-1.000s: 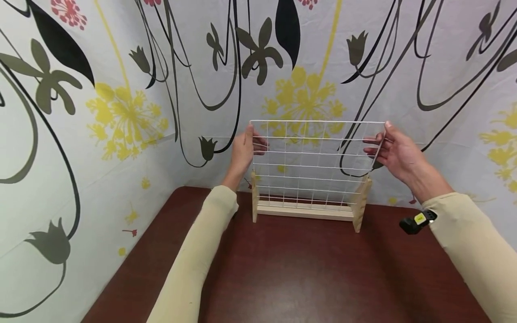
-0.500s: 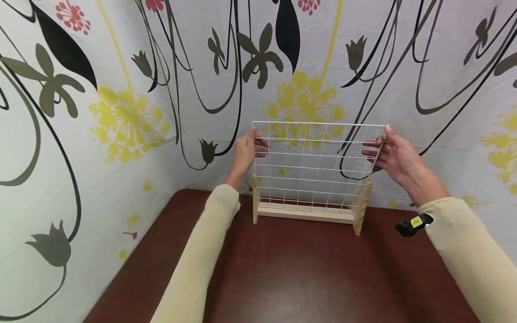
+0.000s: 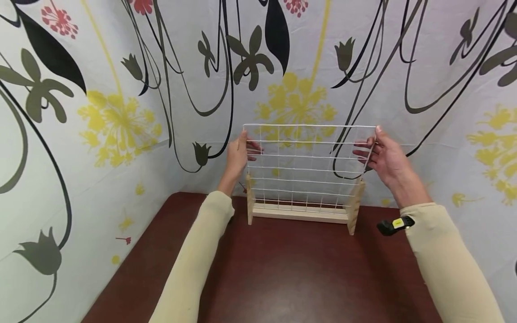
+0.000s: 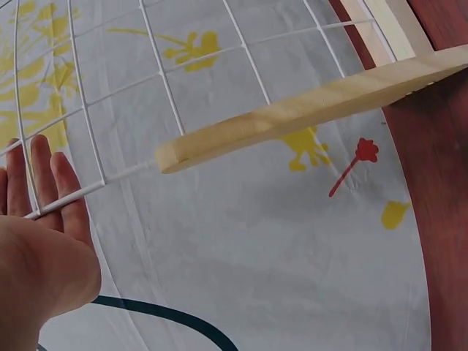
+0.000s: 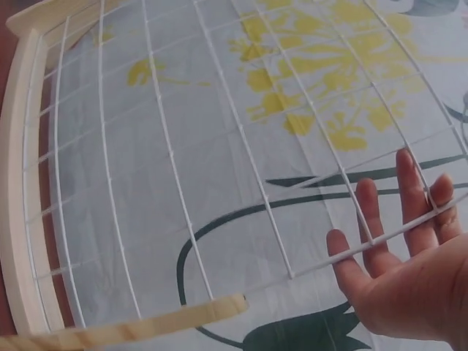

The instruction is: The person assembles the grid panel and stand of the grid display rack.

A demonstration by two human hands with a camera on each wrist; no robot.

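Note:
A white wire grid panel [image 3: 311,125] stands upright between the two end pieces of a pale wooden stand [image 3: 299,213]. My left hand [image 3: 237,156] holds the panel's left edge near its top corner, thumb in front and fingers behind the wires. At the opposite edge, my right hand [image 3: 391,161] holds the upper right corner the same way. Each wrist view shows the fingers of the left hand [image 4: 44,252] and right hand [image 5: 409,281] reaching behind the edge wire, fairly straight. The wooden end pieces lie below both hands, apart from them.
The stand rests near the back of a dark red-brown table [image 3: 291,269]. Behind and to the left hangs a pale cloth [image 3: 181,103] printed with flowers and stems. A small black device [image 3: 393,225] with a yellow label sits at the right cuff.
The head view has shifted slightly, so the stand, panel and hands appear a little further left and lower. Both hands keep their hold on the panel's edges.

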